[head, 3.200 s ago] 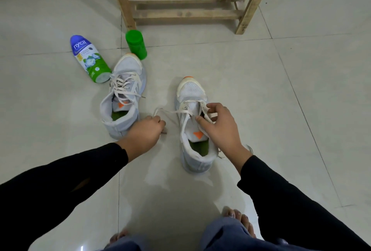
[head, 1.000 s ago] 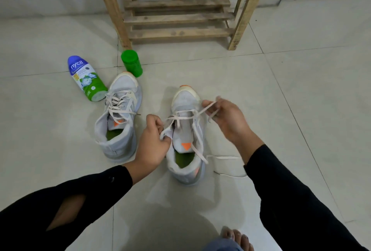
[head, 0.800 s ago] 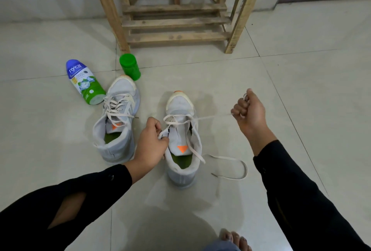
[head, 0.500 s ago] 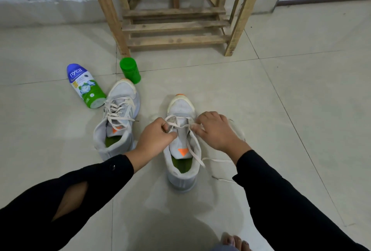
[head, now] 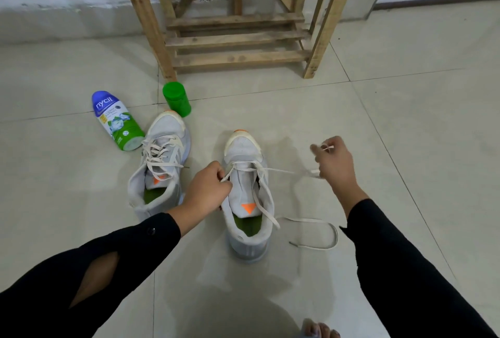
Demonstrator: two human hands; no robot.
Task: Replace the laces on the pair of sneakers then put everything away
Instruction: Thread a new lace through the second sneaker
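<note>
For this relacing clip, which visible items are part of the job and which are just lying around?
In use: right sneaker, its lace, left hand, right hand, left sneaker.
Lying about: powder bottle, green container, wooden rack.

"nycil" on the lying bottle [head: 117, 119]

— What is the person wearing?

— Black long sleeves on both arms, ending at the wrists. The left sleeve [head: 89, 264] has a slit-shaped opening along the forearm and a small dark round button near the cuff. The right sleeve [head: 405, 270] is plain.

— Anything on the hands?

— No, the left hand [head: 207, 189] and right hand [head: 334, 160] are bare. Bare toes [head: 319, 330] show at the bottom edge.
</note>
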